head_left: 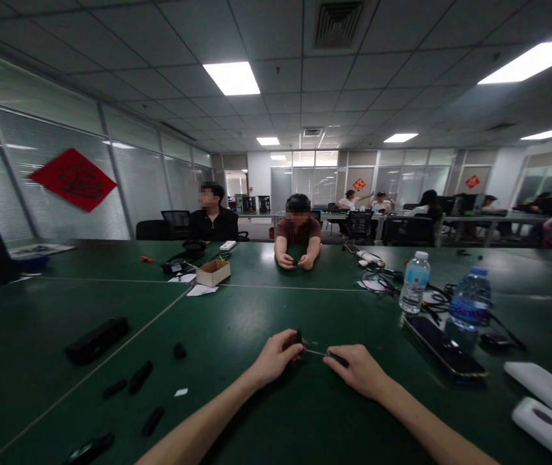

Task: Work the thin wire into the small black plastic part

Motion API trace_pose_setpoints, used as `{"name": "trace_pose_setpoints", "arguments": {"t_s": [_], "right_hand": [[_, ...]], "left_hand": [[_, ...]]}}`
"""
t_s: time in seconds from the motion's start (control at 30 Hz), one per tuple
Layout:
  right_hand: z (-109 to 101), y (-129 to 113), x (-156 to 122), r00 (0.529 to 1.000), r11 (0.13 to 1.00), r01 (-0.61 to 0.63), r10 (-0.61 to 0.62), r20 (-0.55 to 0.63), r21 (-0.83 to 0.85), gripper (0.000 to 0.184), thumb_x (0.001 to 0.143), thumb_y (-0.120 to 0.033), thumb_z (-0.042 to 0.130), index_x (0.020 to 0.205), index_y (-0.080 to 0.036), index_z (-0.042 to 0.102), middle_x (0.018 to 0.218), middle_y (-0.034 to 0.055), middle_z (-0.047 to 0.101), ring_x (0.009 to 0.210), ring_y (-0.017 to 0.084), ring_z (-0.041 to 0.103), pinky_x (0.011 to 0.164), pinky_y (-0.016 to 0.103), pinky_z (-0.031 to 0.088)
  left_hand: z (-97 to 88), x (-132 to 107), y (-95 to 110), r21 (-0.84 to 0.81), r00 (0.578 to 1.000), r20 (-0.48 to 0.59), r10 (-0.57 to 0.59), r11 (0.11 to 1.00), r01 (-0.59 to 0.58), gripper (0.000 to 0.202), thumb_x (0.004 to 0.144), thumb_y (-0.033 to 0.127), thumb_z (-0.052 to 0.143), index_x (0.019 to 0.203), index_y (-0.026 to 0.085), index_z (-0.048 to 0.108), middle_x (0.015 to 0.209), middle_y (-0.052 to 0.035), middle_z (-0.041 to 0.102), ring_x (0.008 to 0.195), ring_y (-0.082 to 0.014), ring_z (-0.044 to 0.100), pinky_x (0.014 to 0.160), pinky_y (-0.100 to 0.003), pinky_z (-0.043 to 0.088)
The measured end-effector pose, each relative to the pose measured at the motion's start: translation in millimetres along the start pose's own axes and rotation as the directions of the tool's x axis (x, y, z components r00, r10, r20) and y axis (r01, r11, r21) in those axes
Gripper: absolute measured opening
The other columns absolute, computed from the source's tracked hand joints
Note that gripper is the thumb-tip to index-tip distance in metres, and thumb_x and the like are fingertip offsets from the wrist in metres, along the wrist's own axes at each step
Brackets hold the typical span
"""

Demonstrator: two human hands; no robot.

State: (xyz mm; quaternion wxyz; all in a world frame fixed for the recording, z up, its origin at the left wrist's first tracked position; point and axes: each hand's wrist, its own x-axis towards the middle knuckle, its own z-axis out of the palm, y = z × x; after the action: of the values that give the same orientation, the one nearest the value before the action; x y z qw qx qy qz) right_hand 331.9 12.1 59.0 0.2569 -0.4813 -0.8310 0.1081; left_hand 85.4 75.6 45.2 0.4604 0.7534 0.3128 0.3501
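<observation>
My left hand is closed around a small black part just above the green table. My right hand pinches the dark handle of a thin tool, likely a small screwdriver, whose slim shaft points left at the black part. The two hands are close together at the near middle of the table. What the black part is cannot be made out.
Several small black pieces and a black box lie to the left. A phone, two water bottles, cables and white devices sit to the right. A cardboard box stands farther back. Two people sit across the table.
</observation>
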Motion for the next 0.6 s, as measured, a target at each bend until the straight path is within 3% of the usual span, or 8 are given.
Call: {"name": "trace_pose_setpoints", "arguments": {"t_s": [0.23,0.6], "right_hand": [[1.2,2.5,-0.8,1.0,1.0,-0.02,0.02,0.001,0.015,0.034,0.097,-0.047,0.043,0.103,-0.024,0.066,0.087,-0.0002,0.068,0.074,0.015,0.063,0.071,0.026,0.048],[-6.9,-1.3,-1.5,0.998,0.998,0.032,-0.035,0.052,0.06,0.034,0.097,-0.045,0.043,0.094,-0.022,0.068,0.081,-0.0008,0.067,0.069,0.014,0.061,0.071,0.026,0.048]], "left_hand": [[-0.5,-1.0,0.3,-0.003,1.0,0.011,0.01,1.0,-0.01,0.03,0.088,0.043,0.052,0.102,0.017,0.06,0.09,-0.0038,0.063,0.076,-0.0165,0.057,0.067,-0.027,0.043],[-1.6,-1.5,-3.1,0.038,0.999,0.031,0.021,0.999,-0.022,0.033,0.089,0.044,0.051,0.106,0.017,0.06,0.09,-0.0041,0.062,0.077,-0.0171,0.056,0.068,-0.028,0.043]]}}
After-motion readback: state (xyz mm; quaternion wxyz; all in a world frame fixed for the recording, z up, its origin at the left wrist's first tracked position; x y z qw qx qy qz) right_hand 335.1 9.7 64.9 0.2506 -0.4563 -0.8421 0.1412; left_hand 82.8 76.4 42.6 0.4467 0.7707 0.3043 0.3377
